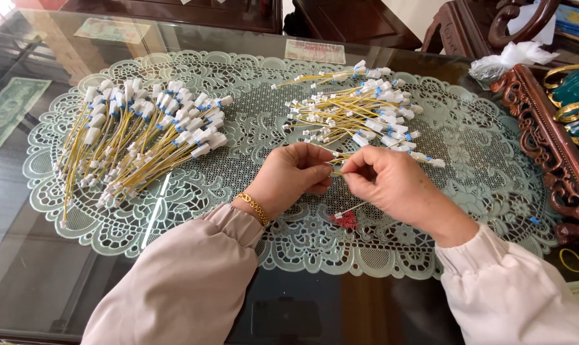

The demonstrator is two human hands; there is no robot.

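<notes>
Glass covers the dark bench (40, 268), and a pale green lace mat (238, 137) spreads across most of it, with banknotes lying flat under the glass at the upper left and along the far edge. On the left part of the mat sits a large fanned pile of yellow wires (136, 137) with white and blue connectors at their upper ends. At centre frame, the left hand (289, 176), with a gold bracelet (254, 207) at the wrist and a pale pink sleeve, has its fingers curled and pressed together, pinching one end of a thin yellow wire (335, 171). Just beside it, the right hand (385, 182) pinches the same wire between thumb and forefinger; the two hands nearly touch. Below them a small red cluster (347, 220) lies on the lace. Behind the hands, at upper centre right, lies a second, looser pile of wires (359, 112). Along the right edge runs a carved dark wooden tray (545, 147), with crumpled white plastic (513, 59) near its top.
</notes>
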